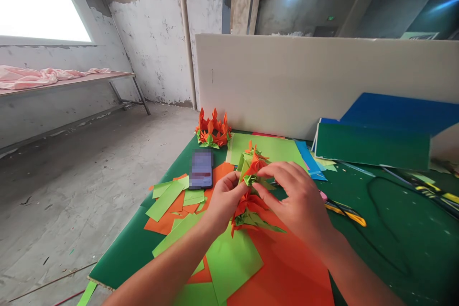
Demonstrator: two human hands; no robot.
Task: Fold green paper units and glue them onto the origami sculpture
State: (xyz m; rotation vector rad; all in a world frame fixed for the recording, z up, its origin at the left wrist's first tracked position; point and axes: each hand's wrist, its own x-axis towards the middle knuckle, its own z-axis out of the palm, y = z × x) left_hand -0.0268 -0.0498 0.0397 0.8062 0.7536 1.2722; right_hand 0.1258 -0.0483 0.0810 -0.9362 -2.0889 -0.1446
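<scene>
Between my hands is a folded-paper piece [250, 205] of orange and green points, held above the sheets on the table. My left hand [226, 196] grips its left side, thumb near a small green fold. From the right, my right hand [294, 191] pinches the same piece near that fold with thumb and forefinger. Part of the piece is hidden behind my fingers. A finished-looking orange and green origami crown [214, 129] stands at the table's far left corner. Under my hands lie green paper sheets [233, 263] and a large orange sheet [287, 272].
A phone [201, 169] lies left of my hands among paper strips. Yellow-handled scissors or a cutter [347, 213] and a dark cord [390, 234] lie right. Blue and green boards [375, 146] lean near a white partition [287, 86]. The green table's [122, 253] left edge borders the floor.
</scene>
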